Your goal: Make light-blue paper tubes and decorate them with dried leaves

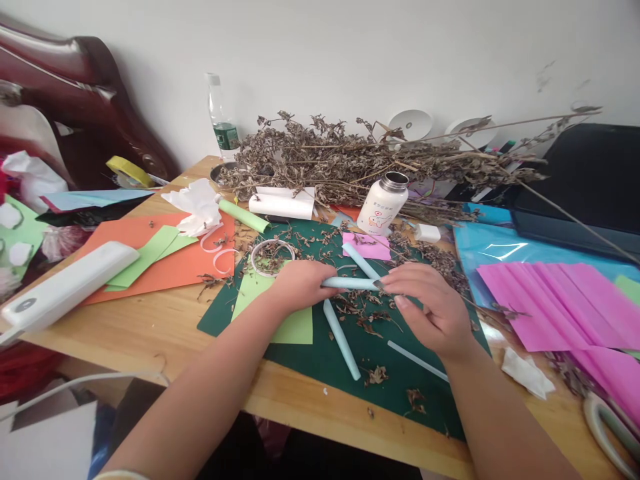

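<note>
My left hand [299, 284] is closed round one end of a pale blue rolled paper tube [350, 283], held level over the dark green cutting mat [320, 353]. My right hand [429, 308] pinches the tube's other end with its fingertips. Two more pale blue rolled tubes lie on the mat: a long one [341, 339] below my hands and a short one [361, 261] just beyond them. A thin pale blue strip [417, 361] lies to the right. Dried leaf crumbs are scattered over the mat.
A heap of dried branches [360, 160] lies along the back of the wooden table [165, 327], with a white bottle [383, 203] in front. Orange paper [150, 267], light green paper [295, 327], a tape ring [273, 257], a white device [65, 283] sit left. Pink pleated paper [560, 307] lies right.
</note>
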`<state>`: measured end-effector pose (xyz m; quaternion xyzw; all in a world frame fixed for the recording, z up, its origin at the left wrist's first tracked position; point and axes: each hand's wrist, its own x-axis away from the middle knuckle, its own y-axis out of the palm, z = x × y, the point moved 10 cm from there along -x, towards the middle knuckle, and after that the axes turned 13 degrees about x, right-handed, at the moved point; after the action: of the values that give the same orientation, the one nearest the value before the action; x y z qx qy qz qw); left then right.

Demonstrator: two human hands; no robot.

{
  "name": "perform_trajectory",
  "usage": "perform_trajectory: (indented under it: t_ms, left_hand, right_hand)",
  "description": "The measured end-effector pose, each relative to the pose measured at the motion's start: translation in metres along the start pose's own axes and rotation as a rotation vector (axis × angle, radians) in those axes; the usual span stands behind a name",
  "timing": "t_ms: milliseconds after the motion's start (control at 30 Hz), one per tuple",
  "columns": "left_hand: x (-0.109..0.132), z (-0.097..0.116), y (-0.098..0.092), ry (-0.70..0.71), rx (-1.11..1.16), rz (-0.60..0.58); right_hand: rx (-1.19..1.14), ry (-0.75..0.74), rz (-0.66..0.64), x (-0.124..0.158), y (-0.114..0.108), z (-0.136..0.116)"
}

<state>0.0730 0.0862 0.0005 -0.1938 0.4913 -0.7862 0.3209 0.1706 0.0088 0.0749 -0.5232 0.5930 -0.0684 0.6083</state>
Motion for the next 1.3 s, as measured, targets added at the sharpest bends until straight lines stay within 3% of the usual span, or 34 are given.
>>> perform_trajectory:
  t_ms: [367,633,800,933,1167,1233,1300]
  left_hand:
    - [0.0,0.001,-0.002,0.013,-0.004,0.017]
    - [0.0,0.002,-0.002,0.018,-0.022,0.021]
    - [0.0,0.004,0.0,0.028,-0.022,0.009]
    - [0.0,0.003,0.001,0.017,-0.028,-0.004]
    - [0.0,0.003,-0.004,0.029,-0.036,0.036]
    - [0.0,0.002,-0.004,0.028,-0.026,0.048]
    - [0.0,0.001,-0.005,0.022,-0.013,0.063]
  right_hand:
    - [0.146,-0.136,-0.075,0.001,0.009,-0.009]
    - [0.095,-0.083,-0.101,-0.002,0.007,-0.002]
    - [0.046,-0.092,-0.22,0.001,0.023,0.0]
    - [-0.04,-0.043,-0.306,0.004,0.032,0.006]
    - [-0.216,0.186,-0.023,0.004,-0.003,0.033]
    - [-0.171,0.233,-0.051,0.005,-0.002,0.04]
    - [-0.115,0.313,-0.175,0.007,0.012,0.048]
